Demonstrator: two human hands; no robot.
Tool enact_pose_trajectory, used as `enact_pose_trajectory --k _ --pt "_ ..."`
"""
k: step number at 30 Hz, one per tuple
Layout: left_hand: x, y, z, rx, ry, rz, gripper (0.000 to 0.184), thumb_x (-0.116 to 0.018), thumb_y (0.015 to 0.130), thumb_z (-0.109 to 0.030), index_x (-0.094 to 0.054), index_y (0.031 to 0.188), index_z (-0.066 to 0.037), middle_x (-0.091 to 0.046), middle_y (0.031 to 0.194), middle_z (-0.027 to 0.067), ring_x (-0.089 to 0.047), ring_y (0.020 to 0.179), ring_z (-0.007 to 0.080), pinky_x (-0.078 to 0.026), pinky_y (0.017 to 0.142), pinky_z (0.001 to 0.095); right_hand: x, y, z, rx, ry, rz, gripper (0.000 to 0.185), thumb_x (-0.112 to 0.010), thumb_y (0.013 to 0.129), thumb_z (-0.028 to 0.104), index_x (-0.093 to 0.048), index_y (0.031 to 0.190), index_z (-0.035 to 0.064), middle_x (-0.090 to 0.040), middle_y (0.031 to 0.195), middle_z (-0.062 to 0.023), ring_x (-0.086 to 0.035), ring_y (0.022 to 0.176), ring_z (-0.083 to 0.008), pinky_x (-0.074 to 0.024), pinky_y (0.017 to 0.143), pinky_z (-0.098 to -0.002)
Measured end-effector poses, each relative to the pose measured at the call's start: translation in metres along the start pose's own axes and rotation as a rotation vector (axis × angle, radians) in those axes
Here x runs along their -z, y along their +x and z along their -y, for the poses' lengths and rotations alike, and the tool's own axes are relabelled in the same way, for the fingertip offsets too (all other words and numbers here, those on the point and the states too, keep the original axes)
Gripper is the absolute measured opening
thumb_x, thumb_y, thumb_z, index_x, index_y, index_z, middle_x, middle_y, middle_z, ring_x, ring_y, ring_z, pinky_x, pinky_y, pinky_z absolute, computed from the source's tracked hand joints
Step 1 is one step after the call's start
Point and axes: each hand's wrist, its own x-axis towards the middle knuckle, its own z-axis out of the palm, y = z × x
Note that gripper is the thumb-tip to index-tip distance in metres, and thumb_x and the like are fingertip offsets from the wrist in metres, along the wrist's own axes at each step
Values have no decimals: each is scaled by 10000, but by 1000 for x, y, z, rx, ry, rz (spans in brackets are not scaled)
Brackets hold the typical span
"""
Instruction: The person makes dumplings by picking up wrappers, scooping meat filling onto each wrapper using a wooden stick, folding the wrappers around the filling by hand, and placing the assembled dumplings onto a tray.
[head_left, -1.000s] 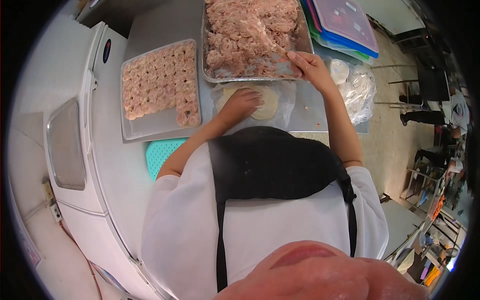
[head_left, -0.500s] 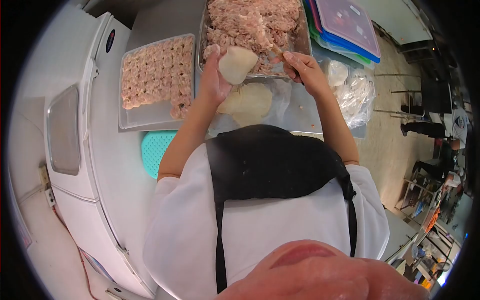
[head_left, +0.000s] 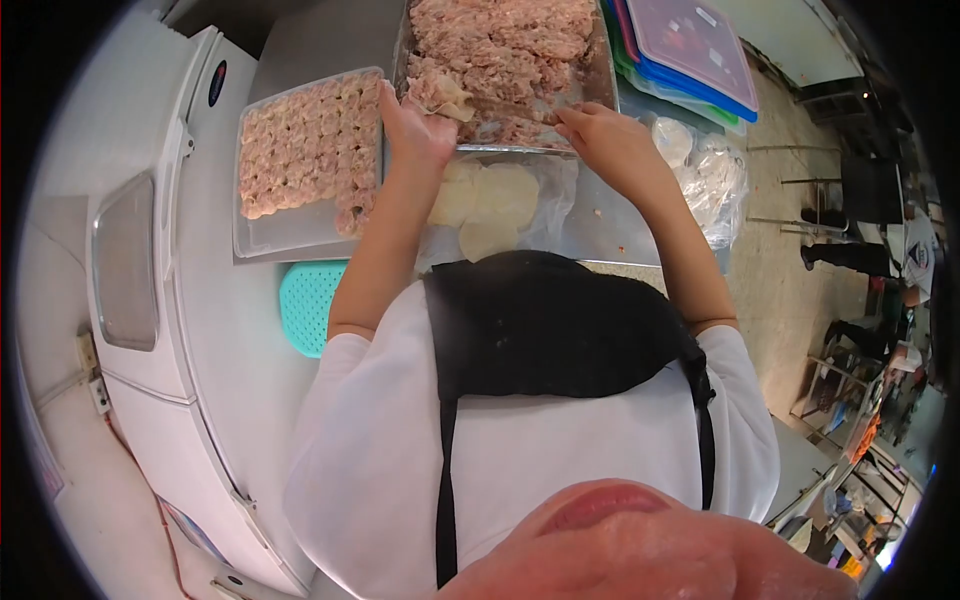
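Observation:
My left hand (head_left: 420, 130) cups a round dumpling wrapper (head_left: 456, 106) with meat filling on it, over the near left corner of a metal pan. Ground meat filling (head_left: 500, 45) fills much of that pan (head_left: 612, 75). My right hand (head_left: 612, 142) is closed around a thin spatula (head_left: 545, 117), its blade reaching left toward the wrapper; the blade's end is hard to make out. Just below the pan, a stack of pale wrappers (head_left: 490, 195) lies on clear plastic. To the left, a tray (head_left: 300, 235) holds rows of filled dumplings (head_left: 310, 145).
Coloured lids (head_left: 695, 50) are stacked at the right, above a plastic bag (head_left: 715, 185) of wrappers. A turquoise perforated stool (head_left: 310, 305) stands below the table's left edge. A white refrigerator (head_left: 225, 300) flanks the left side. Other people are far right.
The wrapper in my left hand was bare and now carries filling. My left hand has moved up slightly over the pan, and the spatula has swung toward it.

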Motion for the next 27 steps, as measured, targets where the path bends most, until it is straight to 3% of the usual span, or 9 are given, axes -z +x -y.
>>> enact_pose_trajectory --k 3,6,9,15,18,19,21,24,27 --pt "-23 -11 7 33 53 -13 713 -352 918 -600 -451 1265 16 -471 1291 168 -408 1228 326 -228 1073 573 -20 1 0 90 114 -189 261 -528 919 246 -598 1123 100 -616 910 -134 -628 807 -318 -504 663 -400" --pt "-37 -18 7 12 131 -36 738 -364 909 -604 -452 1290 22 -372 1389 213 -333 1290 396 -202 1089 581 2 6 -16 72 -30 5 272 -513 926 238 -579 1155 108 -610 922 -136 -625 797 -328 -502 643 -399" --pt "-32 -5 14 -14 86 -31 739 -418 893 -604 -474 1256 37 -358 1385 240 -286 1310 412 -187 1092 581 47 -6 1 31 -96 14 274 -512 926 237 -578 1154 100 -606 924 -137 -622 792 -335 -497 638 -410" --pt "-51 -9 20 17 -7 -30 638 -555 876 -475 -473 1248 36 -353 1387 236 -342 1281 398 -218 1083 576 20 3 -44 189 116 -73 303 -531 928 253 -594 1128 34 -628 912 -137 -622 741 -300 -490 662 -383" --pt "-44 -10 19 -88 368 354 576 -647 851 -295 -446 1303 0 -344 1425 183 -380 1280 320 -276 1085 488 22 7 -73 140 632 -176 330 -507 959 284 -617 1122 20 -599 753 -100 -575 671 -195 -455 628 -314" --pt "-47 -13 18 -248 670 396 594 -670 825 -236 -431 1320 -13 -371 1412 163 -403 1265 289 -293 1078 445 29 4 -78 61 720 -77 377 -489 974 319 -622 1147 12 -516 655 -51 -480 654 -123 -412 604 -271" --pt "-58 -20 17 -565 1276 449 668 -717 772 -120 -401 1355 -40 -426 1387 124 -450 1235 227 -325 1064 360 41 2 -84 60 834 130 389 -498 970 327 -613 1169 14 -484 666 -34 -431 642 -120 -400 590 -265" --pt "-84 -28 21 -783 1572 544 645 -743 716 -67 -478 1303 -50 -506 1312 95 -489 1190 189 -362 1017 281 58 -2 -90 95 812 265 392 -514 962 321 -604 1178 7 -549 717 -61 -471 659 -129 -424 620 -270" --pt "-90 -30 14 -212 1628 534 589 -791 631 -107 -585 1180 -56 -593 1191 112 -552 1118 224 -417 962 336 42 0 -97 200 774 153 372 -532 951 299 -607 1167 5 -639 830 -136 -574 731 -185 -461 685 -295"
